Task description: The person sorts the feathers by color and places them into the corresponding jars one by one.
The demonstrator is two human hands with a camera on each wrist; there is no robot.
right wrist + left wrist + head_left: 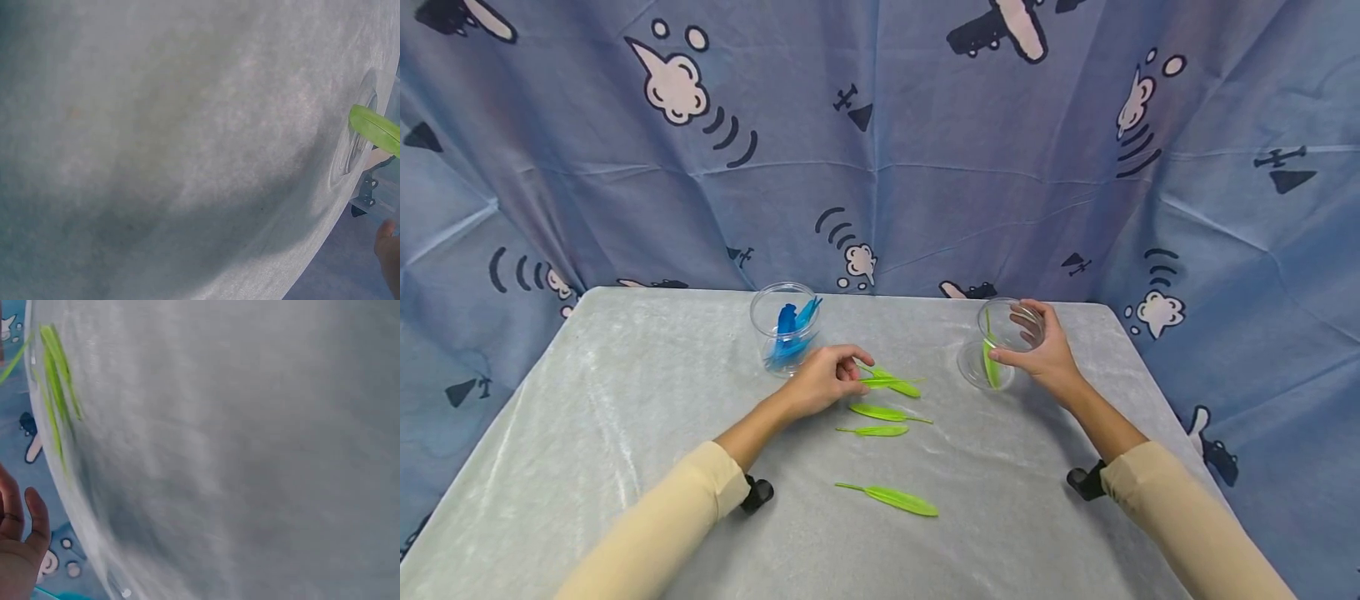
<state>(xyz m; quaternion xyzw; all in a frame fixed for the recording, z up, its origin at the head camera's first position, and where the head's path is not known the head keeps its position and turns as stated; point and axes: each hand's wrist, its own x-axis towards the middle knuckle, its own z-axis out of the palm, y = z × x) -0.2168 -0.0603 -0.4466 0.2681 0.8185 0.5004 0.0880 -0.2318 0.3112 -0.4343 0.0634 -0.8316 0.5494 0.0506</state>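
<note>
My left hand (822, 385) hovers over the table by a small overlapping group of green feathers (904, 387), its thumb and fingers apart and bent. In the left wrist view those green feathers (55, 384) lie clear of the thumb (39, 515). With my right hand (1051, 360) I grip a clear plastic cup (967, 367), thumb on the near side and fingers round the far side. One green feather (991, 367) leans inside that cup; the right wrist view also shows this green feather (375, 130).
Another clear plastic cup (762, 332) at the back left holds blue feathers (786, 333). Nearer me lie a green feather (880, 412), a shorter feather (883, 431) and, closest, a larger feather (901, 500). A grey cloth covers the table (625, 400); a patterned curtain (910, 167) hangs behind.
</note>
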